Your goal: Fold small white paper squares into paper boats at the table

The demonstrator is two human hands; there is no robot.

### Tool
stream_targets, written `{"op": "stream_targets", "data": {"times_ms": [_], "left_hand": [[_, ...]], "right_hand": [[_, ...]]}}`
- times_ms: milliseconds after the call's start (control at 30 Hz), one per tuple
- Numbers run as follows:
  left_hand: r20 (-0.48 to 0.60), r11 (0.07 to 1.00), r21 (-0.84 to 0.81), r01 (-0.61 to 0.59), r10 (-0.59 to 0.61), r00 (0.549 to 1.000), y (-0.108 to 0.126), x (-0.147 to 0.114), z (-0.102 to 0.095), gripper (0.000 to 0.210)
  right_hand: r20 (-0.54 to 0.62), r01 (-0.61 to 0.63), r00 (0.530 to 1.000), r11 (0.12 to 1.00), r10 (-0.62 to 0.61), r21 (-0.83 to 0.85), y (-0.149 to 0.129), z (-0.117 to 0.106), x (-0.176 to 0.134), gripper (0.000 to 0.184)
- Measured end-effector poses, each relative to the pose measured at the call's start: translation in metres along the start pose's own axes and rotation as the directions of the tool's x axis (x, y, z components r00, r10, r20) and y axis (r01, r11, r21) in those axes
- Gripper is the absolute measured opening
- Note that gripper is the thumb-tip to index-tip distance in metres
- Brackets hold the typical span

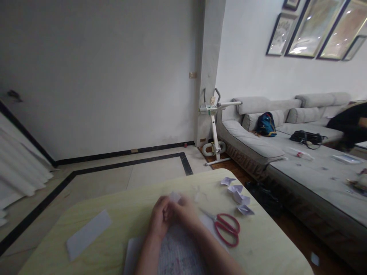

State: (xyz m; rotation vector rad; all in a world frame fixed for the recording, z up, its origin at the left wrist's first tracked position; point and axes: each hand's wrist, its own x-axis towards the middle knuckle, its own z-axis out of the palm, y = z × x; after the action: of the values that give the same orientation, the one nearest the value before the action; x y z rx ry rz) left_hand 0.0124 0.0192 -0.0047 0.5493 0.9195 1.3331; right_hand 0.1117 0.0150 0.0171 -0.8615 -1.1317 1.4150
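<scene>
My left hand [161,213] and my right hand [185,210] meet over the middle of the table, fingers closed round a small piece of folded white paper [174,196]. Only the paper's top shows above the fingers; the rest is hidden and blurred. Beneath my forearms lies a sheet of lined paper with writing [179,254]. Scissors with red handles [228,229] rest just right of my right hand, blades toward it. Several small folded paper pieces [241,197] stand in a row near the table's right edge. To the left is a white paper strip [88,235].
The pale yellow table [129,208] has rounded corners. Thin paper scraps [200,194] lie beyond my right hand. A grey sofa [312,179] with a backpack [266,124] and a black bag [306,136] is at right. A white exercise machine [213,130] stands behind; a person [351,122] sits far right.
</scene>
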Motion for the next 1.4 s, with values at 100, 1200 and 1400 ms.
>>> {"op": "stream_targets", "data": {"times_ms": [100, 1200, 1400], "left_hand": [[-0.002, 0.999, 0.001, -0.032, 0.032, 0.999, -0.001, 0.001, 0.000, 0.028], [0.139, 0.981, 0.192, -0.029, 0.002, 0.990, 0.002, -0.013, 0.011, 0.024], [0.184, 0.979, 0.192, -0.061, 0.026, 0.983, 0.008, -0.018, 0.016, 0.022]], "right_hand": [[-0.041, -0.010, 0.999, 0.998, 0.008, -0.060, 0.004, -0.004, 0.001, 0.014], [-0.172, -0.056, 0.981, 0.981, 0.089, 0.188, 0.012, -0.018, 0.009, 0.022], [-0.195, -0.066, 0.973, 0.961, 0.121, 0.270, 0.009, -0.023, 0.012, 0.025]]}}
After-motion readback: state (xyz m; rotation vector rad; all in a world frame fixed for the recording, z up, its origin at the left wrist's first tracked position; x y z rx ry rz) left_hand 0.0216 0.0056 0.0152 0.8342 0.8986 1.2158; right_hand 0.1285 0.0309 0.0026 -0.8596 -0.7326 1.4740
